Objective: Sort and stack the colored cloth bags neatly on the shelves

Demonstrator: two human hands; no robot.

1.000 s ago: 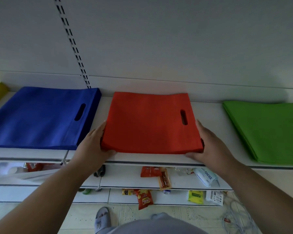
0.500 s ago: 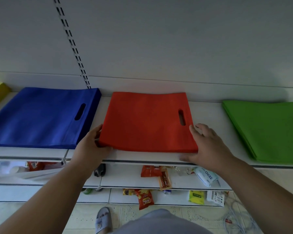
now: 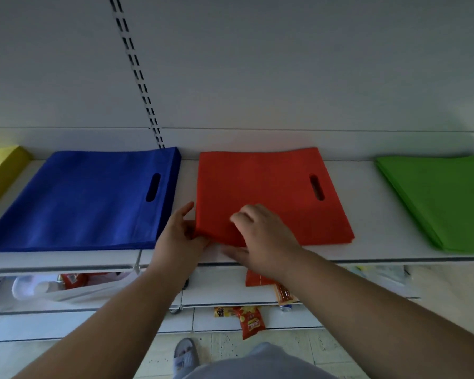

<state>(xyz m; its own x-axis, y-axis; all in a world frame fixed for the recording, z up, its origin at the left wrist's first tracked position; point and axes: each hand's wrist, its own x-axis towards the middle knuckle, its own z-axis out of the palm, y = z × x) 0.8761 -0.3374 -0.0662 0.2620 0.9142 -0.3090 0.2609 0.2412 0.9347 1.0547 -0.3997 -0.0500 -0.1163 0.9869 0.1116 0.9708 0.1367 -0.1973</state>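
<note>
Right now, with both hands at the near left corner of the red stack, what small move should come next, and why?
Probably press that corner flat and square it. The left hand holds the near left corner of the red stack, which looks slightly lifted, while the right hand rests on top with curled fingers. The blue stack and green stack already lie flat.

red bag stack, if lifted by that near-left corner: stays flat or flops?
Likely flops: the red bag stack is thin flat cloth, and its near-left corner already bends up where the left hand and right hand work it. Layers may slide apart, since nothing visible binds them. Probably light; the cut-out handle shows thin material.
</note>
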